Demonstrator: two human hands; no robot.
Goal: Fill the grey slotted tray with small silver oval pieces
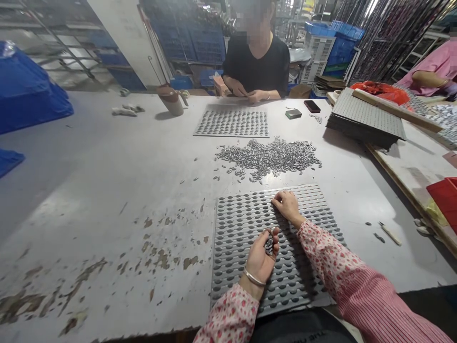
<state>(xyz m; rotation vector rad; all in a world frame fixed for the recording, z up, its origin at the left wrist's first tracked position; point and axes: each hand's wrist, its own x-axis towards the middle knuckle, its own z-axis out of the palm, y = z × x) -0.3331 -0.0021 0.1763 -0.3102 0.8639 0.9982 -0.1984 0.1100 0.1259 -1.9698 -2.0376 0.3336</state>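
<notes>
A grey board (232, 257) with rows of small oval shapes lies flat at the near edge of the table. Over its middle, my left hand (262, 252) is palm up, its fingers curled round several small dark grey oval pieces (269, 244). Farther up the board, my right hand (286, 205) is palm down with its fingertips at the surface, closed together; whatever is between them is too small to tell. Beyond the board spreads a loose pile of grey oval pieces (267, 157).
Across the table (107, 166), a person in black sits behind a second board (232, 121). A brown cup (170, 101) stands far left, a phone (312, 106) far right. Stacked boards (364, 114), a red bin (444, 200) and a small knife-like tool (390, 233) are at the right.
</notes>
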